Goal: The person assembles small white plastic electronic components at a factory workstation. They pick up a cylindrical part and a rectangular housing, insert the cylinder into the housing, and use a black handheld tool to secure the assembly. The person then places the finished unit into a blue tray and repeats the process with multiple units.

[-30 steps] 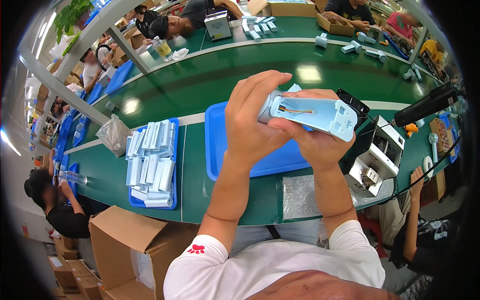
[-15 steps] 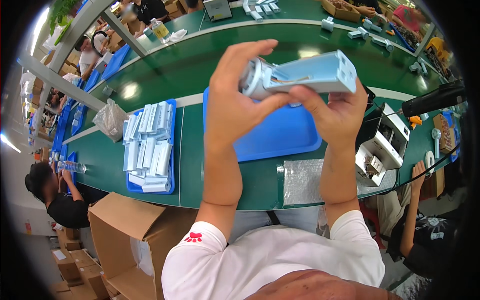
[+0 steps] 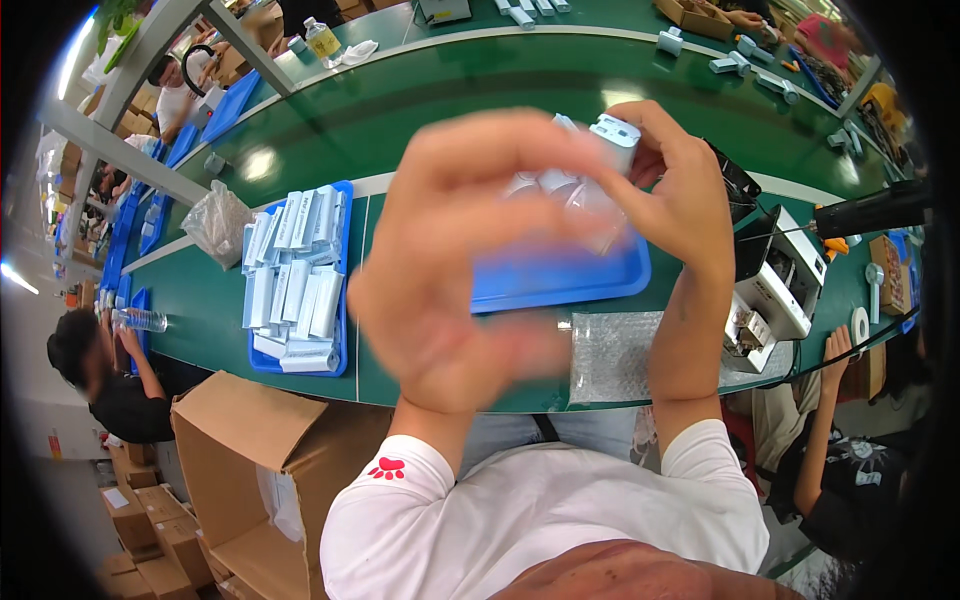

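Note:
My right hand (image 3: 685, 195) is closed around a pale blue plastic housing (image 3: 616, 134), held above the blue tray (image 3: 570, 283) in the middle of the bench. One squarish end of the housing shows; much of the rest is behind my left fingers. My left hand (image 3: 460, 260) is raised in front and smeared by motion. Its fingers are curved and stand wide apart from the thumb, with nothing visible between them. Blurred whitish and clear shapes show behind those fingers, and I cannot make out what they are.
To the left, another blue tray (image 3: 346, 270) holds several pale blue handle shells (image 3: 295, 265), beside a clear plastic bag (image 3: 218, 225). Bubble wrap (image 3: 615, 355), a white-and-black machine (image 3: 785, 270) and a black tool (image 3: 870, 210) lie right. An open carton (image 3: 245, 425) stands lower left.
My left hand has let go of the housing and moved down and nearer. My right hand has turned the housing, so its open channel no longer shows.

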`<action>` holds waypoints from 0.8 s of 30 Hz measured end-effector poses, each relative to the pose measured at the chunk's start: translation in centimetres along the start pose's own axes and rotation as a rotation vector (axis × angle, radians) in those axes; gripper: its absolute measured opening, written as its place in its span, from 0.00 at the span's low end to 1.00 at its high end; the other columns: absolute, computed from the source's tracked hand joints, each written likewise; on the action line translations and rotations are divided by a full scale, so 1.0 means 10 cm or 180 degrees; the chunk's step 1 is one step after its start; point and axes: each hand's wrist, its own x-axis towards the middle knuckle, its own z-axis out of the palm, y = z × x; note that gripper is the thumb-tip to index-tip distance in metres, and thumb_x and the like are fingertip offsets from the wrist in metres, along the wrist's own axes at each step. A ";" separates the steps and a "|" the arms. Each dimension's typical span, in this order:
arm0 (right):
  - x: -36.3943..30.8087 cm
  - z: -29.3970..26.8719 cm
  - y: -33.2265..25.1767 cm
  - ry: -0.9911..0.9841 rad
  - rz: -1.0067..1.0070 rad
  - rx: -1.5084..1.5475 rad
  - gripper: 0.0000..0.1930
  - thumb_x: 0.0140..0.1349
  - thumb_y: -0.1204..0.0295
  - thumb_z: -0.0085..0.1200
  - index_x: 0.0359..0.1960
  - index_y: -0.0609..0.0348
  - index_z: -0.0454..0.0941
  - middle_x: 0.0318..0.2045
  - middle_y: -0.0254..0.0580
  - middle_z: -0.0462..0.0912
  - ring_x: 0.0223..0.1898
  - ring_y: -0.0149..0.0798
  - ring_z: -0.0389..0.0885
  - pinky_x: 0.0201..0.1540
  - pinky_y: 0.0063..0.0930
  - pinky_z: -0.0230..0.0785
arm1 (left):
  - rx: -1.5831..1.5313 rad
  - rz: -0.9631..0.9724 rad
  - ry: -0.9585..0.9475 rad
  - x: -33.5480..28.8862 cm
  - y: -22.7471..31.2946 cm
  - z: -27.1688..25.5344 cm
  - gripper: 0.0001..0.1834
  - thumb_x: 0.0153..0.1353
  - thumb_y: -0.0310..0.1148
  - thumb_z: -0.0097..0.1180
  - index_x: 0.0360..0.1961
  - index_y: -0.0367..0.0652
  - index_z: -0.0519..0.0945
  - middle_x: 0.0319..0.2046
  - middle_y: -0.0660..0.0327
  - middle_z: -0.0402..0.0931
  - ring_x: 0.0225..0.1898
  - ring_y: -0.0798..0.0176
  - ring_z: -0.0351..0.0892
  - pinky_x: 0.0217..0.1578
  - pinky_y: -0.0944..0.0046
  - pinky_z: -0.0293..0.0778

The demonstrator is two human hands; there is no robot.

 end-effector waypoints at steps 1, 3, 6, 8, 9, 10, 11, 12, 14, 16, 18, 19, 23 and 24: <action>0.00 -0.01 0.01 -0.0043 0.0083 -0.0106 0.20 0.53 0.71 0.70 0.49 0.55 0.80 0.28 0.39 0.86 0.26 0.31 0.83 0.31 0.22 0.74 | -0.0357 0.0018 -0.0001 -0.10 0.10 0.08 0.29 0.55 0.38 0.69 0.59 0.45 0.79 0.55 0.53 0.78 0.56 0.48 0.79 0.57 0.48 0.75; 0.02 0.10 0.06 -0.0033 0.0021 0.0222 0.21 0.53 0.71 0.70 0.50 0.53 0.80 0.28 0.38 0.86 0.26 0.30 0.82 0.31 0.22 0.74 | -0.0708 0.0021 0.0005 -0.32 0.28 0.16 0.29 0.55 0.37 0.70 0.59 0.45 0.79 0.55 0.53 0.78 0.55 0.48 0.79 0.57 0.48 0.74; -0.07 -0.06 0.00 0.0034 0.0020 0.0327 0.24 0.53 0.71 0.71 0.53 0.54 0.81 0.30 0.37 0.86 0.28 0.28 0.82 0.33 0.22 0.74 | -0.1311 0.0084 0.0001 -0.51 0.38 0.25 0.29 0.54 0.37 0.70 0.58 0.44 0.79 0.54 0.52 0.78 0.55 0.48 0.78 0.57 0.48 0.74; -0.09 -0.04 -0.11 -0.0034 -0.0096 0.0437 0.24 0.52 0.72 0.71 0.53 0.54 0.81 0.31 0.36 0.87 0.28 0.27 0.82 0.33 0.21 0.74 | -0.1436 0.0114 0.0060 -0.62 0.49 0.26 0.29 0.54 0.37 0.70 0.58 0.44 0.79 0.54 0.52 0.79 0.55 0.48 0.78 0.57 0.48 0.74; -0.09 -0.06 -0.14 -0.0025 -0.0148 0.0512 0.24 0.52 0.72 0.72 0.53 0.56 0.82 0.32 0.37 0.87 0.30 0.28 0.83 0.34 0.21 0.74 | -0.1492 0.0111 0.0058 -0.65 0.52 0.26 0.29 0.53 0.36 0.71 0.58 0.44 0.79 0.54 0.52 0.79 0.55 0.48 0.78 0.57 0.49 0.74; -0.10 -0.07 -0.16 -0.0039 -0.0213 0.0548 0.24 0.51 0.72 0.72 0.53 0.56 0.82 0.32 0.37 0.87 0.30 0.28 0.83 0.35 0.21 0.74 | -0.1545 0.0118 0.0050 -0.67 0.56 0.28 0.29 0.53 0.36 0.71 0.58 0.44 0.79 0.54 0.52 0.79 0.55 0.47 0.78 0.58 0.49 0.74; -0.11 -0.08 -0.18 -0.0054 -0.0279 0.0583 0.24 0.51 0.73 0.71 0.53 0.56 0.82 0.33 0.37 0.87 0.31 0.28 0.83 0.35 0.21 0.74 | -0.1604 0.0117 0.0049 -0.70 0.60 0.28 0.29 0.53 0.36 0.71 0.58 0.43 0.79 0.54 0.52 0.79 0.55 0.47 0.78 0.58 0.49 0.74; -0.12 -0.10 -0.19 -0.0068 -0.0343 0.0618 0.25 0.51 0.73 0.71 0.53 0.56 0.82 0.34 0.37 0.87 0.32 0.28 0.83 0.36 0.21 0.74 | -0.1631 0.0115 0.0066 -0.71 0.63 0.28 0.29 0.53 0.36 0.71 0.57 0.43 0.79 0.54 0.52 0.79 0.55 0.47 0.78 0.58 0.49 0.73; -0.16 -0.14 -0.19 -0.0010 -0.0416 0.0539 0.25 0.51 0.74 0.71 0.54 0.57 0.82 0.37 0.37 0.87 0.35 0.28 0.83 0.38 0.20 0.74 | -0.1745 0.0106 0.0065 -0.77 0.61 0.32 0.30 0.52 0.35 0.71 0.57 0.43 0.79 0.54 0.52 0.79 0.55 0.47 0.78 0.58 0.49 0.73; -0.22 -0.15 -0.23 0.0057 -0.0480 0.0547 0.26 0.50 0.75 0.71 0.54 0.58 0.82 0.40 0.38 0.87 0.38 0.28 0.83 0.40 0.20 0.73 | -0.1835 0.0108 0.0051 -0.81 0.65 0.37 0.30 0.52 0.35 0.71 0.57 0.43 0.79 0.54 0.52 0.79 0.55 0.47 0.78 0.58 0.49 0.73; -0.27 -0.17 -0.30 0.0137 -0.0562 0.0625 0.26 0.50 0.77 0.71 0.54 0.60 0.82 0.43 0.38 0.86 0.41 0.27 0.83 0.42 0.20 0.73 | -0.1875 0.0190 0.0042 -0.81 0.70 0.41 0.30 0.51 0.35 0.72 0.57 0.43 0.79 0.53 0.52 0.79 0.55 0.47 0.78 0.58 0.49 0.73; -0.31 -0.20 -0.36 0.0141 -0.0544 0.0719 0.27 0.50 0.78 0.71 0.54 0.63 0.81 0.47 0.40 0.85 0.45 0.29 0.82 0.48 0.21 0.72 | -0.1821 0.0219 0.0044 -0.78 0.73 0.43 0.30 0.51 0.35 0.72 0.56 0.42 0.79 0.53 0.52 0.79 0.55 0.47 0.78 0.58 0.50 0.73; -0.55 -0.29 -0.53 0.0359 -0.0342 0.0886 0.28 0.49 0.78 0.70 0.55 0.67 0.80 0.49 0.43 0.85 0.50 0.34 0.81 0.58 0.26 0.68 | -0.1854 0.0280 0.0113 -0.79 0.76 0.49 0.30 0.50 0.34 0.72 0.56 0.42 0.78 0.53 0.51 0.79 0.55 0.47 0.78 0.58 0.50 0.72; -0.63 -0.30 -0.55 0.0402 -0.0278 0.0835 0.28 0.49 0.77 0.70 0.55 0.67 0.79 0.49 0.43 0.85 0.50 0.34 0.81 0.58 0.26 0.67 | -0.1826 0.0290 0.0129 -0.81 0.76 0.48 0.30 0.50 0.34 0.73 0.56 0.42 0.78 0.53 0.51 0.79 0.55 0.47 0.78 0.58 0.50 0.72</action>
